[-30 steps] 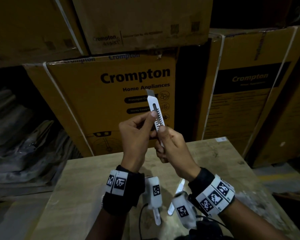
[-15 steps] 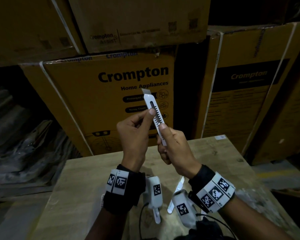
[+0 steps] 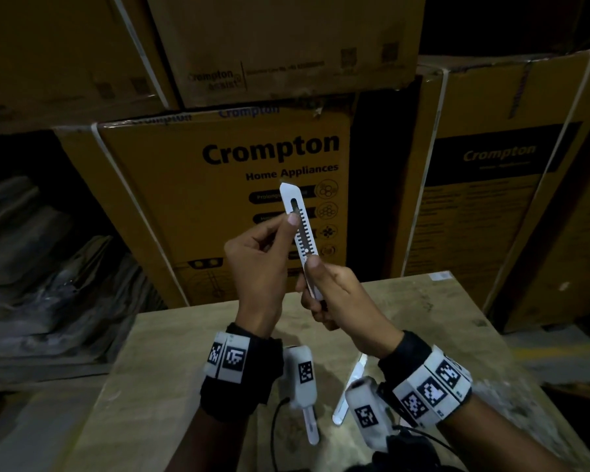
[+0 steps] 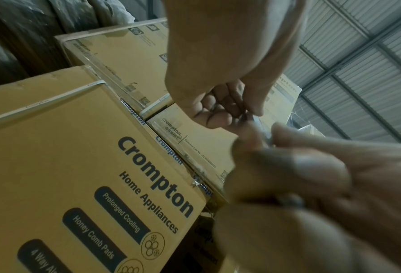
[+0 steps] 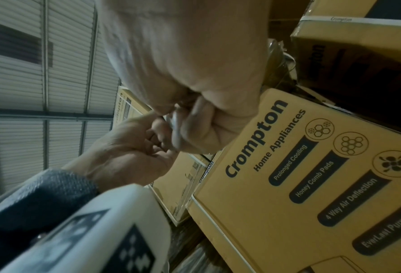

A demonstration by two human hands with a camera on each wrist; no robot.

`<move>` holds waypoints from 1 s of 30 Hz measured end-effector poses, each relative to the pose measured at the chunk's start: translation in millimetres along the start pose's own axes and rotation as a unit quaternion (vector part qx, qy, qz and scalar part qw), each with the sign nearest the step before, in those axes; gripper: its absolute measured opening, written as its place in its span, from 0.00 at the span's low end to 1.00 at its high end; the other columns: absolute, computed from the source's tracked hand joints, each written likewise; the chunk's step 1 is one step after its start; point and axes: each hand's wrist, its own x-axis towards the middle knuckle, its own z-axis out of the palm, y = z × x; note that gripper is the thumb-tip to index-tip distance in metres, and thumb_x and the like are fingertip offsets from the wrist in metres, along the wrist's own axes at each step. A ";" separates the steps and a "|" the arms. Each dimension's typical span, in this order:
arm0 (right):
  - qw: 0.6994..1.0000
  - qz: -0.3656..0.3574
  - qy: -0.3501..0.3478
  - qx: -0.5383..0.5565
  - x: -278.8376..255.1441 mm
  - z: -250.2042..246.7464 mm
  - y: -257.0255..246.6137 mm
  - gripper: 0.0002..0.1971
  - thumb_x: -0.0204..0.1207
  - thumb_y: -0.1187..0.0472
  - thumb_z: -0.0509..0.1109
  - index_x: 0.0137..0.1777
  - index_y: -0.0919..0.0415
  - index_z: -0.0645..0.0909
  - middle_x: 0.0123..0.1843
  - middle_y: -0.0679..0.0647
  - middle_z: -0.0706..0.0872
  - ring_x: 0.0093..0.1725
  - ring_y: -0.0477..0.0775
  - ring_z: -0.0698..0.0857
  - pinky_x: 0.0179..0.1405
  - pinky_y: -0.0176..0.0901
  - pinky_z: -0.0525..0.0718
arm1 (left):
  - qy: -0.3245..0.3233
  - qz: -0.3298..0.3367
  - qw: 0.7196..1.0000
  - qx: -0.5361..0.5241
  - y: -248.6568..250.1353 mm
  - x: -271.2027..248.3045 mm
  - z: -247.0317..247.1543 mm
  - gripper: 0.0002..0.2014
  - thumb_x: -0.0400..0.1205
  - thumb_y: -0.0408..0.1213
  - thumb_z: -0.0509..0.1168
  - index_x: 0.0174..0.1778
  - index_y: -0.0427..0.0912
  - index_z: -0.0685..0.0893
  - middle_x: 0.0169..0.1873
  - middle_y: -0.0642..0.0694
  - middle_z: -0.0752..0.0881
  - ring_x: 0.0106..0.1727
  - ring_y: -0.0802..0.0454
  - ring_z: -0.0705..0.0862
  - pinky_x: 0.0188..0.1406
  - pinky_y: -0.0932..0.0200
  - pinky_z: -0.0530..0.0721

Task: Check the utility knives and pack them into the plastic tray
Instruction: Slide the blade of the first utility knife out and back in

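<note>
Dim storeroom, stacked yellow-brown cardboard cartons (image 3: 218, 206) printed "Crompton Home Appliances" and bound with white straps beyond the fingers, pale wooden table (image 3: 171, 362) beneath them, grey crumpled sheeting (image 3: 31, 267) heaped to their left, corrugated metal roof (image 4: 358, 64) on steel beams overhead

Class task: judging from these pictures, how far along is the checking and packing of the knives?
Done: nothing visibly packed; no tray is in view. In hand: one knife is held upright, the right hand gripping its lower end, the left hand pinching its upper part. Left: two more knives lie on the table, awaiting checking and packing.
</note>
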 end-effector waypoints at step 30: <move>0.999 -0.003 -0.007 0.032 -7.8 4.6 -3.0 0.18 0.92 0.49 0.53 0.48 0.62 0.74 0.26 0.49 0.66 0.21 0.44 0.63 0.19 0.35 0.60 | 0.017 0.000 1.000 0.007 9.8 -4.3 1.7 0.05 0.81 0.31 0.73 0.50 0.36 0.93 0.39 0.43 0.94 0.30 0.64 0.86 0.29 0.71 0.80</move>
